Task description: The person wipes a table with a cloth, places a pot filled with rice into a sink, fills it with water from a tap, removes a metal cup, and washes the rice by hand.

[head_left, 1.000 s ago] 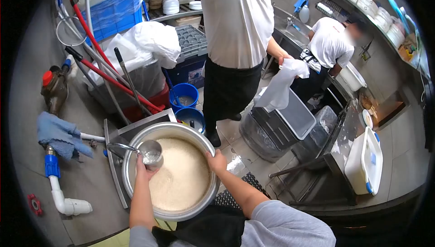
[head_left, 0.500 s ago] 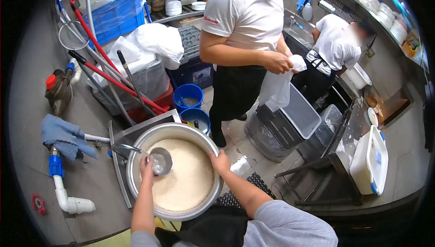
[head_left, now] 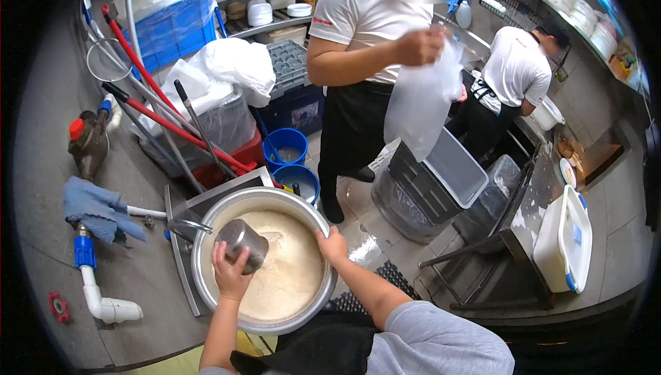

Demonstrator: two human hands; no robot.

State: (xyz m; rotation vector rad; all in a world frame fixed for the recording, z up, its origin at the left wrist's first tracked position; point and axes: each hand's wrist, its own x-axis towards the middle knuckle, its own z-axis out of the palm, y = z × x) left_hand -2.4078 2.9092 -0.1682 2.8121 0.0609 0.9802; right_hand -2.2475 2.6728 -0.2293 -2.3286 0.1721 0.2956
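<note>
A large round metal pot (head_left: 206, 285) stands in front of me, filled with a pale beige mass that looks like rice in cloudy water (head_left: 286, 285). My left hand (head_left: 233, 272) grips a metal cup (head_left: 246, 244) over the left part of the pot. The cup is tipped, its mouth turned down to the right, just above the pale surface, which is disturbed beside it. Fingers of my right hand (head_left: 333, 245) are closed on the pot's right rim. A metal faucet spout (head_left: 193, 225) reaches over the left rim.
Blue buckets (head_left: 286, 146) stand beyond the pot, near red-handled poles (head_left: 155, 110). One co-worker (head_left: 368, 38) holds a translucent plastic bag (head_left: 427, 103) above a grey bin (head_left: 420, 196). Another person (head_left: 513, 65) bends over farther back. A white tub (head_left: 561, 244) stands at right.
My left hand has turned the cup from mouth up to tipped over, lower right. My right hand stays on the rim. The co-worker has raised and spread the bag.
</note>
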